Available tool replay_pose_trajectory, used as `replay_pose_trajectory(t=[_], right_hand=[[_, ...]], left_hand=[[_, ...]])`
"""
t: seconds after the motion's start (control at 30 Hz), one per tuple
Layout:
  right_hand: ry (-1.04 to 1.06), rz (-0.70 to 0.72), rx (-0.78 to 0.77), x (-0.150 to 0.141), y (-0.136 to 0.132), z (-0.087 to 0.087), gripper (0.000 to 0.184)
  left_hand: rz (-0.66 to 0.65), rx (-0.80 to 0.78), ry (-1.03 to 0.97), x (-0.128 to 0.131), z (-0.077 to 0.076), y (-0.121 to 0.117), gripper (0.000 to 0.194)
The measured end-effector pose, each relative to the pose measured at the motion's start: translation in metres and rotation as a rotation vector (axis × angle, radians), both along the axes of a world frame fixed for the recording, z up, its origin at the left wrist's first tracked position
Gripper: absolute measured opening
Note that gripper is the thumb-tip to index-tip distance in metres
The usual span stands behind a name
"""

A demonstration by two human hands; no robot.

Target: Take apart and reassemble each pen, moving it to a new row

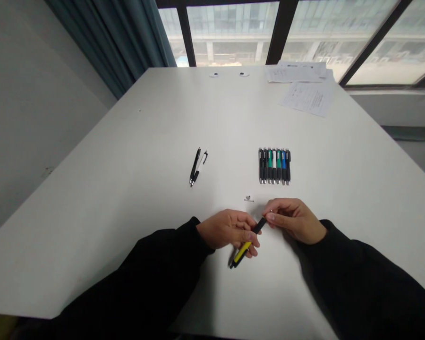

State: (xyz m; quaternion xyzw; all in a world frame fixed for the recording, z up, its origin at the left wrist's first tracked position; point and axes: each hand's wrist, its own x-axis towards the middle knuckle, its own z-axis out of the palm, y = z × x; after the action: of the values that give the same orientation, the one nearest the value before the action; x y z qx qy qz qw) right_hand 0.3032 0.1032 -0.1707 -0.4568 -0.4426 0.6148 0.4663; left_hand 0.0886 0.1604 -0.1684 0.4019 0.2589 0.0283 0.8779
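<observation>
Yellow-and-black retractable pen (245, 250) gripped in both hands, left hand (228, 230) around mid-barrel, right hand (294, 219) pinching the far end.

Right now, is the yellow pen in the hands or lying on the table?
In the hands: the left hand wraps around the yellow pen, and the right hand pinches its black end.

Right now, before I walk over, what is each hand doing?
Left hand: closed, holding a black-and-yellow pen.
Right hand: closed, fingertips pinching that pen's black end.
</observation>
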Motion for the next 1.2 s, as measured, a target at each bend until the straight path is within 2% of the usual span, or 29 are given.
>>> replay_pose_trajectory(t=[0.1, 0.23, 0.43, 0.57, 0.63, 0.77, 0.83, 0.97, 1.1, 1.2], right_hand=[[0.021, -0.009, 0.030, 0.000, 0.000, -0.001, 0.031], [-0.020, -0.045, 0.018, 0.000, 0.001, -0.002, 0.024], [-0.099, -0.018, 0.017, -0.003, 0.001, 0.003, 0.026], [-0.111, -0.028, 0.105, 0.003, 0.000, -0.001, 0.030], [-0.289, -0.072, 0.210, 0.006, 0.001, -0.002, 0.031], [-0.869, -0.070, 0.481, 0.002, 0.007, 0.000, 0.022], [-1.010, -0.048, 0.527, -0.004, 0.010, 0.000, 0.023], [-1.147, -0.040, 0.516, -0.015, 0.014, -0.002, 0.013], [-1.152, 0.032, 0.546, -0.016, 0.013, 0.002, 0.016], [-0.912, 0.027, 0.468, -0.009, 0.010, 0.005, 0.016]], left_hand=[[0.026, 0.007, -0.005, 0.000, -0.001, -0.001, 0.040], [0.040, 0.017, -0.004, 0.001, 0.000, 0.000, 0.040], [0.032, 0.041, 0.011, 0.000, -0.001, 0.000, 0.040], [0.042, 0.050, -0.009, -0.001, -0.001, 0.000, 0.040], [0.038, 0.047, -0.030, -0.001, 0.000, 0.000, 0.040], [-0.013, 0.020, -0.083, -0.003, 0.002, 0.001, 0.039], [-0.040, 0.006, -0.102, -0.004, 0.001, 0.002, 0.039], [-0.078, 0.024, -0.100, -0.004, 0.000, 0.003, 0.040], [-0.076, 0.039, -0.079, -0.005, 0.000, 0.003, 0.041], [-0.070, 0.035, -0.080, -0.006, 0.001, 0.004, 0.042]])
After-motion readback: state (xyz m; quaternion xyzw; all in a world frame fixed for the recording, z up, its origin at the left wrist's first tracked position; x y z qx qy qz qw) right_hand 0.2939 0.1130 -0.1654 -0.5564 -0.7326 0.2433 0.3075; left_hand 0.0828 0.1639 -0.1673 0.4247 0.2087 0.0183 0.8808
